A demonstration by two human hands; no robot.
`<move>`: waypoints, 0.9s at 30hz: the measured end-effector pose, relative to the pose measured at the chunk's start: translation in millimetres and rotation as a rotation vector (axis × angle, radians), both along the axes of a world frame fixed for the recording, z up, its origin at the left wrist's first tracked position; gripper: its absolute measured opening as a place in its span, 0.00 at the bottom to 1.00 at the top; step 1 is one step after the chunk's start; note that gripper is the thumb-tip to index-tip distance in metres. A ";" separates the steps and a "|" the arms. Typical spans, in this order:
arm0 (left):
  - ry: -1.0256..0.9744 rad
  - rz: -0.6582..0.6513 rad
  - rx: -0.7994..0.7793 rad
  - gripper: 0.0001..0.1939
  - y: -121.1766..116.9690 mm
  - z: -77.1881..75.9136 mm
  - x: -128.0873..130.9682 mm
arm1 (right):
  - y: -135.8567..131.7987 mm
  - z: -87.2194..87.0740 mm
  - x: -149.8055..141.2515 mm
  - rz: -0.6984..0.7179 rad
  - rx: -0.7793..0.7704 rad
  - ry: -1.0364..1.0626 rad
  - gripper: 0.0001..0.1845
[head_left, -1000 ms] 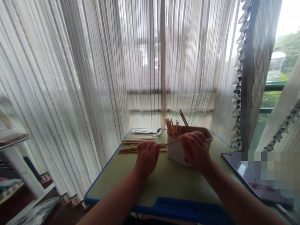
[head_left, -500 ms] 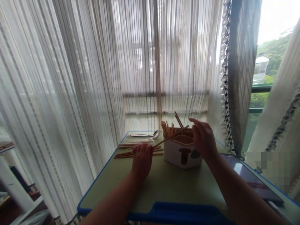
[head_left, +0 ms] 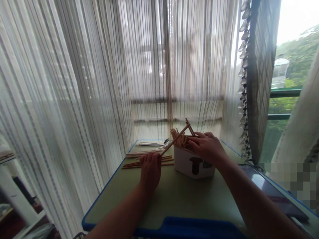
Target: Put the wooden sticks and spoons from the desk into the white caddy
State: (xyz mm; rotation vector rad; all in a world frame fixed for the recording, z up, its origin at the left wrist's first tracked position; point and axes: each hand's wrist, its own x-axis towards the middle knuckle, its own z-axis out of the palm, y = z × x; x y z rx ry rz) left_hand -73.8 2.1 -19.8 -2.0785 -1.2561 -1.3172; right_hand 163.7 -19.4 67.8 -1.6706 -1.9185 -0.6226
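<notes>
Lowered since earlier, right hand [head_left: 207, 146] reaches over white container [head_left: 182, 162], its grip unclear.
Left hand [head_left: 151, 168] clutches at least one slanted chopstick [head_left: 174, 140].

This is looking like a home, in a daylit corner: sheer striped curtains [head_left: 74, 73] are falling in long folds, a darker tassel-trimmed drape [head_left: 260, 76] is hanging at right, and trees [head_left: 305, 58] are showing beyond a green railing [head_left: 285, 93]. On a small blue-edged table [head_left: 117, 196], chopsticks [head_left: 131, 166] and a slotted spoon [head_left: 166, 142] are lying.
</notes>
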 end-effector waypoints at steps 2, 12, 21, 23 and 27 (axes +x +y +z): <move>0.001 0.002 -0.008 0.08 1.0 -0.5 0.4 | 0.4 0.4 -0.3 0.003 -0.010 -0.007 0.18; 0.017 0.021 -0.032 0.09 0.6 1.4 0.1 | -5.1 -6.4 -6.6 -0.179 0.181 0.099 0.23; 0.002 0.020 -0.033 0.08 -1.2 1.7 -0.8 | -12.2 -7.5 11.8 -0.335 0.168 0.274 0.26; 0.008 0.001 -0.024 0.08 -1.8 1.6 -0.8 | -13.3 -8.2 9.7 -0.328 0.239 0.294 0.24; 0.044 -0.063 0.013 0.07 -2.2 0.6 -0.1 | -19.0 -10.4 -1.9 -0.199 0.579 0.295 0.16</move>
